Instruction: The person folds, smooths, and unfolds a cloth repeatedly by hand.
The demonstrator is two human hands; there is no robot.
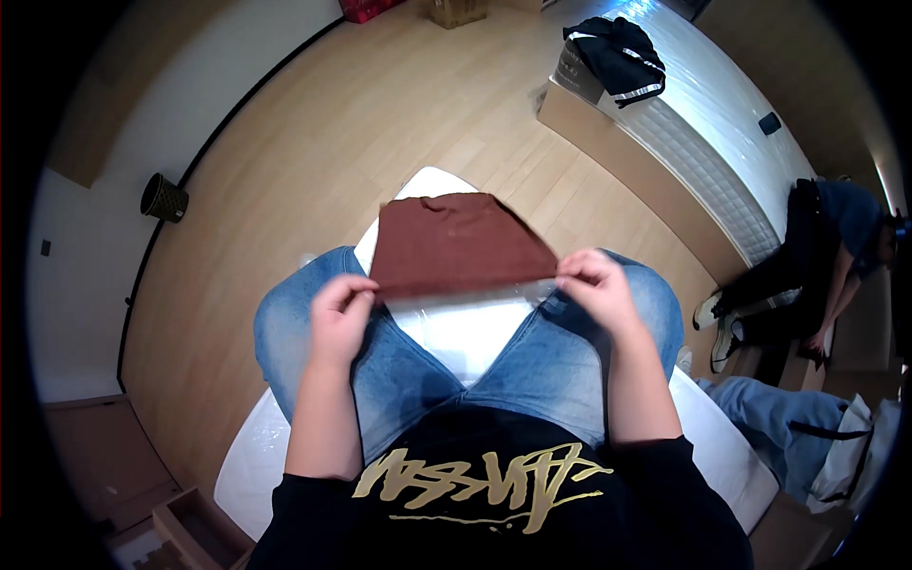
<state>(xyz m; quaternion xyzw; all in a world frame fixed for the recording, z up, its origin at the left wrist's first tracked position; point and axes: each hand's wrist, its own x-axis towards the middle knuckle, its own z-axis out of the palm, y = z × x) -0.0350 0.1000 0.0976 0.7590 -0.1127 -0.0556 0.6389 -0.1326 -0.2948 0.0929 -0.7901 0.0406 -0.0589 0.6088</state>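
Note:
A piece of reddish-brown cloth (456,242) is stretched out between my hands, its near edge pulled nearly straight and slightly blurred. My left hand (340,312) pinches the near left corner between thumb and fingers. At the near right corner, my right hand (597,283) grips the cloth the same way. The far part of the cloth lies over a white, plastic-covered surface (432,179) between my knees. Whether the cloth is a garment I cannot tell.
To the right stands a plastic-wrapped mattress (703,104) with a dark jacket (622,59) on its corner. Another person (845,228) bends forward at the right, near a blue-grey bag (788,427). A dark wastebasket (165,198) stands by the left wall.

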